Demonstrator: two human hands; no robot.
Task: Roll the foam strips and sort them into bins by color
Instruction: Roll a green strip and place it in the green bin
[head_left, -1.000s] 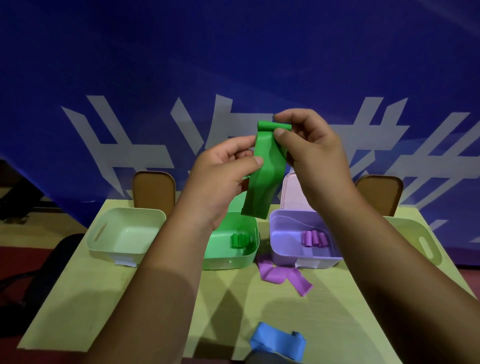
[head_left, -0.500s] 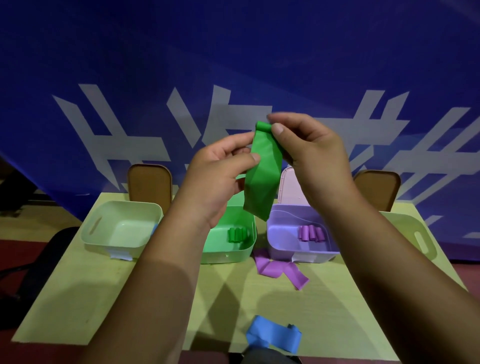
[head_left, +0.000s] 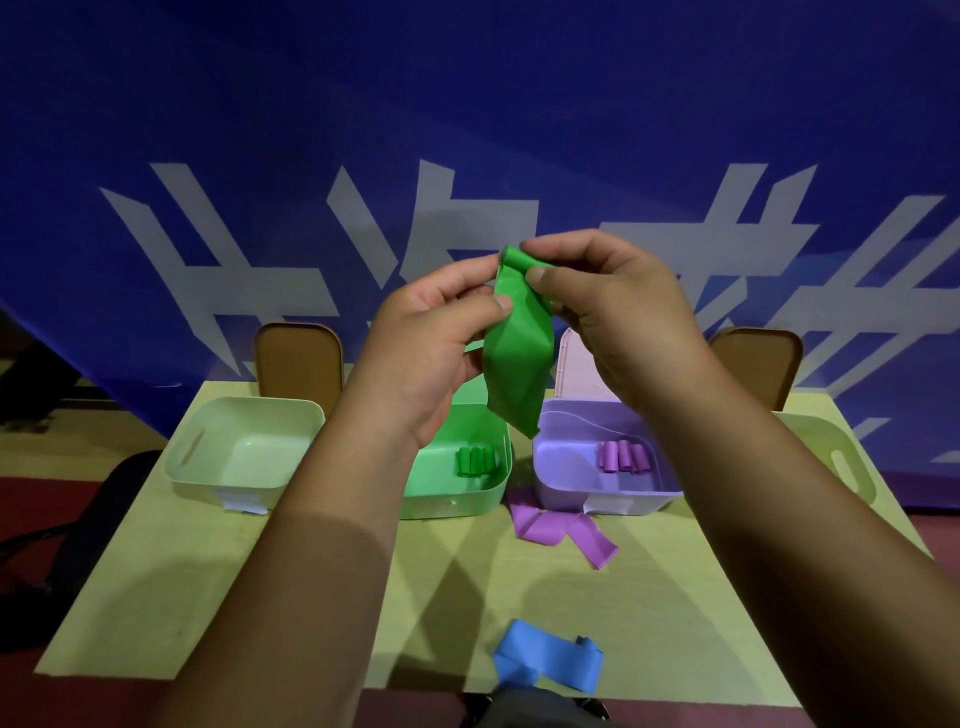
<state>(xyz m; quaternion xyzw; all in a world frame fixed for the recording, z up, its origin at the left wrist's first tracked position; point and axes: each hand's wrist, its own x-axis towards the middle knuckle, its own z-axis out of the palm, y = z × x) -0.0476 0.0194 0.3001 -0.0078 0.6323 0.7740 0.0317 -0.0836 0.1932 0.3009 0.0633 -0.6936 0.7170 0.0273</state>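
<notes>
Strip update: we're holding the green strip (head_left: 517, 353) up in the air between both hands, above the green bin (head_left: 457, 506) and the purple bin (head_left: 613, 501). Our left hand (head_left: 431, 338) is pinching its left edge under the thumb, and our right hand (head_left: 613, 312) is pinching the curled top end. The tail is hanging free. Our right fingertips are covering most of the curl, so we can't tell how many turns it's got. Our left wrist is hiding part of the green bin. Compared to a second ago, the tail is looking more creased and puffed out, and the rolled end isn't sticking out sideways anymore.
</notes>
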